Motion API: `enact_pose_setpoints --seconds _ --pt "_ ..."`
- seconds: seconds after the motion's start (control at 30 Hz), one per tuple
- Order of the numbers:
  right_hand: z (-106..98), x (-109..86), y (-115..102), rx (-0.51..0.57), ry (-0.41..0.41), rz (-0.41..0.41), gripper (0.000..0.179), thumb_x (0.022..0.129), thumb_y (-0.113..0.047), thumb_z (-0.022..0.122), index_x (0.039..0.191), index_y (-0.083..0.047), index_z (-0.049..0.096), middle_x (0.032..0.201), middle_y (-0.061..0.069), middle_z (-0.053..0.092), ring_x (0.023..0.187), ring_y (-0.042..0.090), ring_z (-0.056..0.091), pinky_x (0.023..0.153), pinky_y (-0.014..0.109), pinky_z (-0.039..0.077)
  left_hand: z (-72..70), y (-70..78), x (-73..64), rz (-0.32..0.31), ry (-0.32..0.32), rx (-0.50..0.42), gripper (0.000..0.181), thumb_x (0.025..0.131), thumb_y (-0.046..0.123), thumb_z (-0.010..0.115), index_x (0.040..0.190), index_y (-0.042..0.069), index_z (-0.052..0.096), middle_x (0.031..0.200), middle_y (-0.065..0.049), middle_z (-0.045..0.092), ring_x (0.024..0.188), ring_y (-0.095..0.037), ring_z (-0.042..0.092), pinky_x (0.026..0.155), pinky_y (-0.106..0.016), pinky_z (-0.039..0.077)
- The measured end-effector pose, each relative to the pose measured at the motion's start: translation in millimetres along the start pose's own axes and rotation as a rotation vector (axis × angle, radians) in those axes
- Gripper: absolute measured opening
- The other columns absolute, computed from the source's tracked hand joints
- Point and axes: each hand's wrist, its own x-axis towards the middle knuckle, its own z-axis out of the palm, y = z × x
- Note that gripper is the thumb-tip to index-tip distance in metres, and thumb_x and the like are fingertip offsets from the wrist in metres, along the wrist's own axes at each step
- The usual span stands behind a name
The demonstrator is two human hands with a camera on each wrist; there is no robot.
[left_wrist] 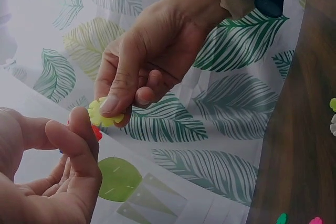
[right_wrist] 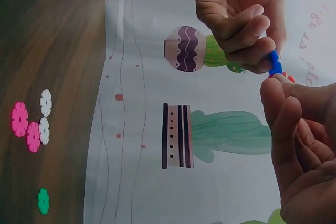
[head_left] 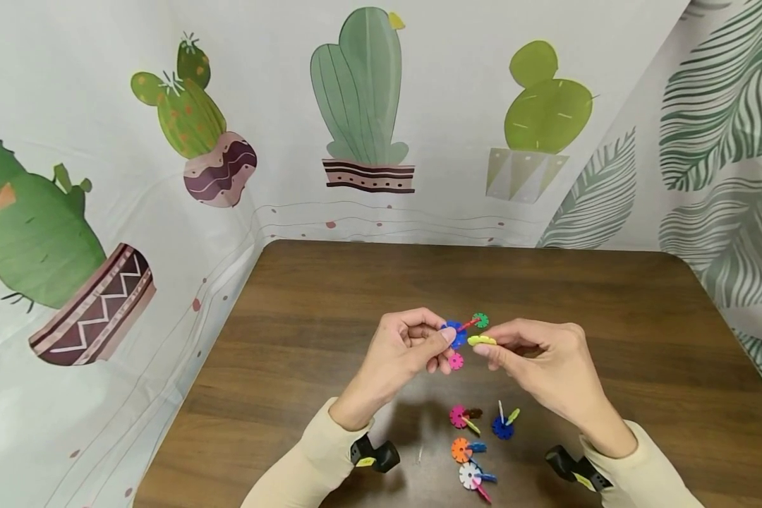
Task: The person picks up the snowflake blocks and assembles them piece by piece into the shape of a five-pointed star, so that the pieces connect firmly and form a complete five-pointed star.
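Observation:
Near the middle of the head view, my left hand (head_left: 413, 342) pinches a blue notched disc (head_left: 458, 334) between thumb and fingers. A red disc (head_left: 466, 326) seen edge-on and a green disc (head_left: 480, 320) extend from the blue one. Just below the left fingertips shows a pink disc (head_left: 456, 361). My right hand (head_left: 540, 349) pinches a yellow notched disc (head_left: 482, 341), held close to the right side of the blue disc. In the left wrist view, the yellow disc (left_wrist: 103, 115) overlaps the left fingertips, with a bit of red behind them.
Several joined disc clusters lie on the brown table (head_left: 279, 353) nearer the body: a pink one (head_left: 458, 416), a dark blue one (head_left: 503, 427), an orange one (head_left: 461, 450) and a white one (head_left: 470, 476). A printed cloth (head_left: 444, 106) hangs behind the table.

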Motion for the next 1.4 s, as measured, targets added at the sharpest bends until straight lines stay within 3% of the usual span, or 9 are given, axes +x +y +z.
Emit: enact_pose_setpoints --seconds 0.33,0.5,0.6,0.7,0.9,1.0,1.07,1.23,1.4 --pt "2.4 1.5 3.7 -0.027 -0.023 -0.184 0.034 0.075 0.005 0.094 0.093 -0.021 0.083 0.075 -0.011 0.074 0.064 -0.007 0.065 0.060 0.012 0.055 0.6 -3.2 -0.2 0.023 -0.002 0.055 0.016 0.102 0.009 0.071 0.100 -0.007 0.071 0.076 0.003 0.077 0.059 -0.007 0.070 0.057 -0.019 0.056" --pt "3.3 2.5 5.5 -0.044 -0.008 -0.272 0.006 0.091 -0.021 0.088 0.095 -0.020 0.084 0.079 -0.010 0.075 0.067 -0.007 0.062 0.062 0.010 0.055 2.3 -3.2 -1.1 -0.001 0.000 0.061 0.016 0.101 0.008 0.072 0.098 -0.007 0.072 0.075 0.004 0.076 0.059 -0.008 0.071 0.056 -0.018 0.056" --pt "4.0 2.7 5.4 -0.065 0.009 -0.314 0.020 0.098 -0.039 0.076 0.096 -0.021 0.084 0.079 -0.010 0.075 0.066 -0.007 0.061 0.061 0.009 0.054 3.9 -2.5 -1.6 -0.017 -0.001 0.056 0.017 0.101 0.009 0.071 0.097 -0.008 0.071 0.073 0.006 0.076 0.058 -0.007 0.071 0.055 -0.017 0.055" --pt "4.5 2.4 4.4 -0.085 0.020 -0.323 0.026 0.100 -0.044 0.073 0.095 -0.020 0.084 0.078 -0.010 0.075 0.064 -0.007 0.060 0.059 0.009 0.053 4.9 -2.5 -1.9 -0.025 -0.002 0.044 0.018 0.101 0.008 0.071 0.096 -0.010 0.069 0.072 0.005 0.076 0.057 -0.005 0.071 0.054 -0.017 0.055" --pt "4.2 1.7 -0.3 -0.115 0.004 -0.315 0.032 0.100 -0.045 0.072 0.093 -0.017 0.084 0.077 -0.010 0.076 0.062 -0.008 0.061 0.056 0.008 0.051 5.4 -3.2 -2.0 -0.021 -0.011 0.011 0.019 0.102 0.006 0.069 0.095 -0.012 0.068 0.083 -0.042 0.070 0.057 -0.005 0.071 0.054 -0.016 0.054" --pt "3.9 1.9 -1.4 -0.115 0.008 -0.331 0.032 0.100 -0.045 0.071 0.093 -0.016 0.084 0.077 -0.009 0.076 0.062 -0.007 0.060 0.055 0.008 0.051 5.4 -3.2 -1.7 -0.015 -0.019 0.003 0.020 0.102 0.005 0.069 0.095 -0.013 0.067 0.089 -0.051 0.065 0.057 -0.004 0.071 0.053 -0.016 0.053" --pt "3.9 2.0 -0.9 -0.114 0.018 -0.343 0.032 0.101 -0.045 0.071 0.094 -0.016 0.084 0.078 -0.009 0.076 0.062 -0.007 0.060 0.055 0.008 0.050 5.5 -3.1 -1.6 -0.016 -0.018 0.003 0.019 0.101 0.005 0.069 0.095 -0.013 0.067 0.082 -0.043 0.069 0.057 -0.005 0.071 0.053 -0.016 0.053" --pt "4.5 2.4 1.4 -0.120 0.044 -0.361 0.032 0.101 -0.045 0.071 0.093 -0.017 0.084 0.077 -0.008 0.076 0.062 -0.006 0.059 0.056 0.008 0.051 4.2 -1.8 -1.8 -0.014 -0.007 0.009 0.020 0.102 0.006 0.069 0.095 -0.012 0.068 0.072 0.002 0.077 0.057 -0.005 0.072 0.054 -0.017 0.054" --pt "0.8 2.2 -1.4 -0.133 0.038 -0.311 0.028 0.098 -0.044 0.075 0.092 -0.018 0.084 0.077 -0.010 0.076 0.064 -0.007 0.061 0.060 0.009 0.054 -1.8 0.7 -2.0 0.023 0.019 -0.003 0.019 0.101 0.006 0.071 0.094 -0.011 0.068 0.072 0.004 0.076 0.058 -0.007 0.072 0.054 -0.017 0.054"
